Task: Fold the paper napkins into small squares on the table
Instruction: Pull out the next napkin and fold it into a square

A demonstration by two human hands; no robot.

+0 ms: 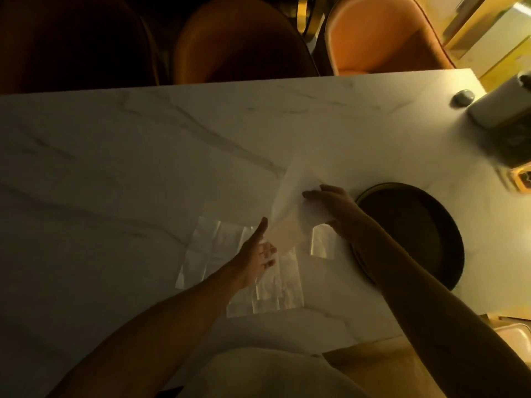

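A white paper napkin (290, 196) is lifted off the marble table (115, 168), tilted, with its far corner pointing up and away. My right hand (330, 208) grips its right edge between thumb and fingers. My left hand (258, 251) pinches its near lower corner, thumb pointing up. Under both hands a clear, creased plastic wrapper (212, 251) lies flat on the table, partly hidden by my left hand and the napkin.
A dark round tray (416, 231) sits right of the napkin, under my right forearm. A white dispenser (500, 107) and a small round object (462, 97) stand at the far right corner. Three chairs (382, 38) line the table's far edge.
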